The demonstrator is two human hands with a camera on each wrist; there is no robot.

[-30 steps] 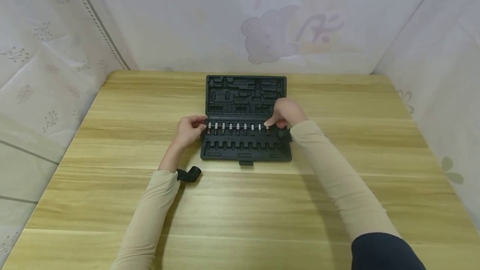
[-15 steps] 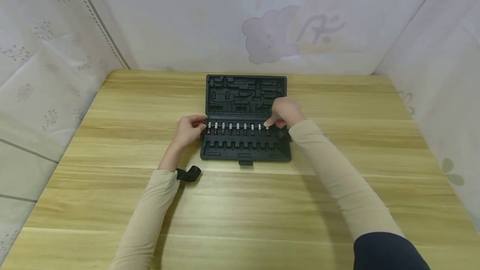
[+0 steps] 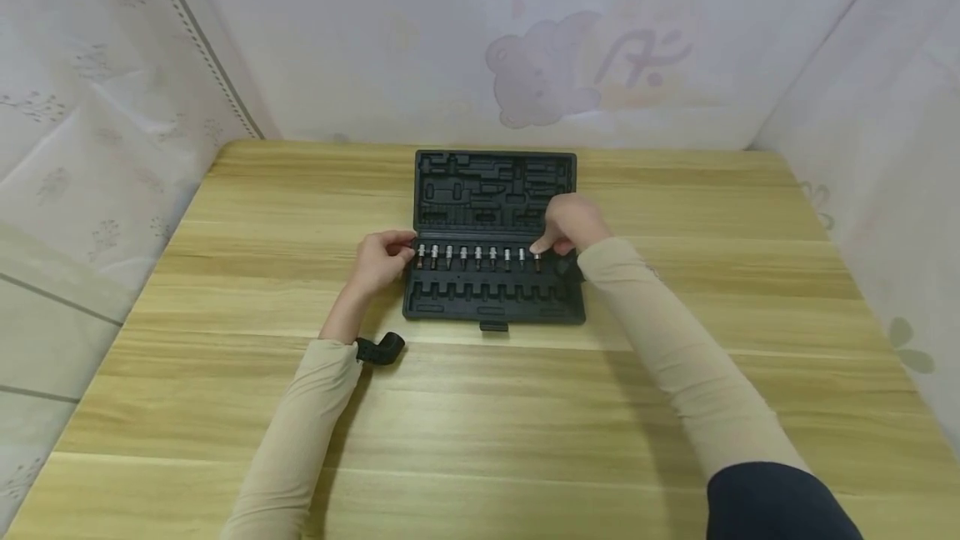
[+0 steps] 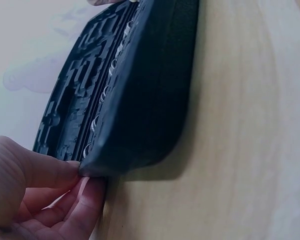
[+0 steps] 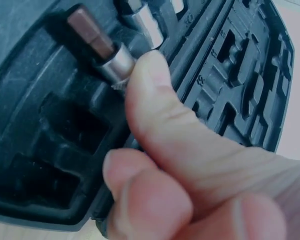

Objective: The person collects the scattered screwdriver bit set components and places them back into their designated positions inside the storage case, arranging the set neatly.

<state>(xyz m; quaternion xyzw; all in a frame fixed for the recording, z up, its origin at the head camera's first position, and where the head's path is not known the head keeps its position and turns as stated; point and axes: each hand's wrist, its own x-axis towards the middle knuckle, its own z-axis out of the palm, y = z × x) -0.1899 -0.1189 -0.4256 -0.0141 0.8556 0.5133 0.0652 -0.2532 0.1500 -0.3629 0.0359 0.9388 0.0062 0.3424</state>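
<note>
An open black plastic case (image 3: 420,311) lies on the wooden table, its molded lid (image 3: 487,182) folded back. Several silver bit sockets (image 3: 478,255) stand in a row in the base. My left hand (image 3: 378,261) pinches the base's left corner; in the left wrist view the thumb is on top, fingers along the side. My right hand (image 3: 573,222) is at the row's right end. In the right wrist view its thumb (image 5: 152,82) bears on the end of a hex bit socket (image 5: 117,65) with a brownish tip, while the other fingers curl beside it, over the case edge.
Vacant slots (image 3: 483,290) run along the case's front half, with a latch (image 3: 493,326) at the front edge. A black strap piece (image 3: 382,348) sticks out from the left wrist. Pale patterned curtains (image 3: 360,40) stand behind the table (image 3: 480,440) and at both sides.
Both hands keep their places at the case, and the bit sockets stay in their row. Only a slight shift of the whole head view shows.
</note>
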